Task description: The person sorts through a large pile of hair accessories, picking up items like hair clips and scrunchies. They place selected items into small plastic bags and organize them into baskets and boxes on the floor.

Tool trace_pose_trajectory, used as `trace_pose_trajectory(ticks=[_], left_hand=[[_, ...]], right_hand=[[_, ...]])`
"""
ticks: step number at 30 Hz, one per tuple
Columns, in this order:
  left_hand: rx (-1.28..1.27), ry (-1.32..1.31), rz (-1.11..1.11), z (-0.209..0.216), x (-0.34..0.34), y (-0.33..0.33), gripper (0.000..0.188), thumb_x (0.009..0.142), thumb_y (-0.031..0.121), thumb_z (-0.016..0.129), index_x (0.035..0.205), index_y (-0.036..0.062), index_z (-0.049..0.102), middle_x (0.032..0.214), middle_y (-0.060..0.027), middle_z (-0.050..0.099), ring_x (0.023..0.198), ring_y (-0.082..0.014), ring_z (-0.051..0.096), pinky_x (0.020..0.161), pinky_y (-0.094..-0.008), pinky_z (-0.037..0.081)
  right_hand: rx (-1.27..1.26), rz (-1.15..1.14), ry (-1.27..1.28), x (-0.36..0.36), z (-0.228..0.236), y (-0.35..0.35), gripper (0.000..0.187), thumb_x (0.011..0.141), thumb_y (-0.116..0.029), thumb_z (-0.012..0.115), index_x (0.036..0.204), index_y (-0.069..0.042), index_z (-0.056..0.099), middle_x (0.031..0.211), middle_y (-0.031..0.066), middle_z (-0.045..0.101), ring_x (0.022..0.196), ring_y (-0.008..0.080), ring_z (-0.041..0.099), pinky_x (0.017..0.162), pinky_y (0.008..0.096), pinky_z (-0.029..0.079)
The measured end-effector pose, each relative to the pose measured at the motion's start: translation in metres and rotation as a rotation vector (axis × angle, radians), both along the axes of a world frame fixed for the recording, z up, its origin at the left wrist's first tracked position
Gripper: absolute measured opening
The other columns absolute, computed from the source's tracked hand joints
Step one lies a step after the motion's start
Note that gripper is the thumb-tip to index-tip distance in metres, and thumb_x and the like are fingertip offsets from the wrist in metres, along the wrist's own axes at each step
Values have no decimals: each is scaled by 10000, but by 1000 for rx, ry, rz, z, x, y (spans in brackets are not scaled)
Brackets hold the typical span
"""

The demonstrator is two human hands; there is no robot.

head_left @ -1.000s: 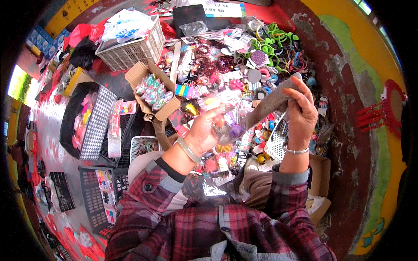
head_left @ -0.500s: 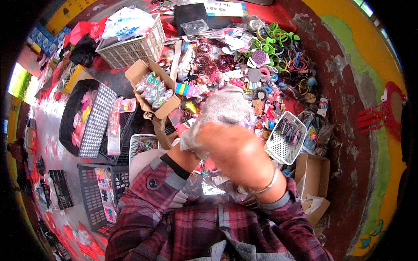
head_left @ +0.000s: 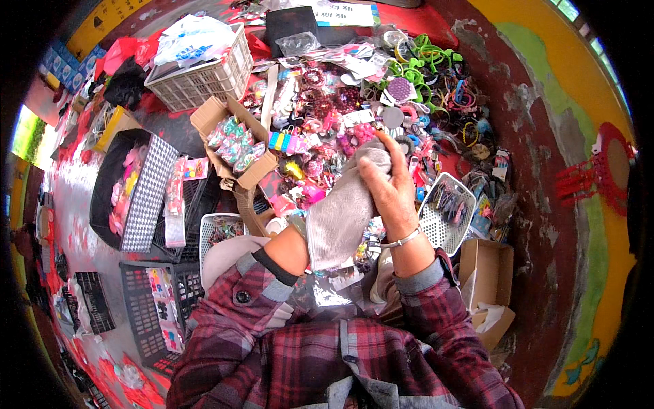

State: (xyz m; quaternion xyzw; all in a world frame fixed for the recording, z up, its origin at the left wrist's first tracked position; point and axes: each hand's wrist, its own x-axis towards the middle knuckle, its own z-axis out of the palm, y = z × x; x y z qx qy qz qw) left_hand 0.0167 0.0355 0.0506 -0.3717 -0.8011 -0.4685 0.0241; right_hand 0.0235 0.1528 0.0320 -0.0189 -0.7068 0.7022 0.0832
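Observation:
A grey-beige knitted cloth piece (head_left: 340, 211), shaped like a sock or mitten with a ribbed cuff, covers my left hand (head_left: 293, 251). Only the wrist and a little of that hand show, so its fingers are hidden. From the right, my right hand (head_left: 394, 192) grips the far end of the cloth, thumb on top and fingers along its far side. A silver bangle (head_left: 402, 238) circles my right wrist. Beyond both hands spreads a pile of hair accessories (head_left: 327, 129), with green headbands (head_left: 419, 71) at its far right.
A white perforated basket (head_left: 446, 215) stands right of my hands, a cardboard box (head_left: 487, 286) nearer. Leftward are an open carton (head_left: 235, 136) of wrapped pieces, a houndstooth-sided bin (head_left: 150, 194), a black crate (head_left: 146, 313) and another white basket (head_left: 204, 238). A beige crate (head_left: 204, 85) sits farther back.
My right hand, blurred before over the near part of the cloth, has moved away from me to its far end. The cloth now lies stretched smoother, its cuff nearer my left wrist.

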Motion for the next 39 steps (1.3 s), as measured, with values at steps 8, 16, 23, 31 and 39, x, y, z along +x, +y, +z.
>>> trace_pose_trajectory(ticks=[8, 16, 23, 31, 39], left_hand=[[120, -143, -11, -5, 16, 2, 456, 693, 74, 560, 1139, -4, 511, 1133, -210, 522, 1073, -320, 513, 903, -358, 423], [168, 370, -80, -43, -3, 11, 497, 793, 110, 544, 1265, 15, 422, 1197, -127, 514, 1038, -255, 539, 917, -331, 418], [1000, -1220, -181, -64, -10, -14, 264, 880, 140, 539, 1118, 25, 545, 987, -5, 593, 764, -41, 520, 673, -197, 442], [1287, -1334, -185, -21, -12, -15, 364, 920, 339, 466, 1130, 48, 527, 1090, -95, 584, 979, -200, 579, 859, -365, 480], [1183, -1032, -80, -20, -21, -13, 342, 921, 334, 467, 1088, 44, 536, 1043, -75, 604, 980, -185, 572, 869, -339, 451]], right_hand=[[145, -369, 283, -15, -25, 11, 236, 923, -207, 476, 815, -29, 588, 649, 55, 452, 589, 157, 370, 578, 289, 336], [-223, -273, 22, -16, -11, 33, 385, 933, -368, 435, 949, -20, 599, 874, 36, 589, 752, 110, 518, 706, 254, 419], [-839, -403, 94, -22, 19, 102, 498, 943, -423, 323, 1171, -10, 482, 1190, 148, 524, 1081, 309, 514, 925, 468, 409], [-839, -39, -65, -25, -13, 88, 479, 941, -383, 366, 1189, 11, 477, 1187, 148, 536, 1073, 280, 533, 939, 415, 412], [-1299, 309, -248, -1, -29, -2, 489, 952, -396, 314, 1243, -27, 446, 1228, 119, 520, 1119, 280, 504, 974, 435, 375]])
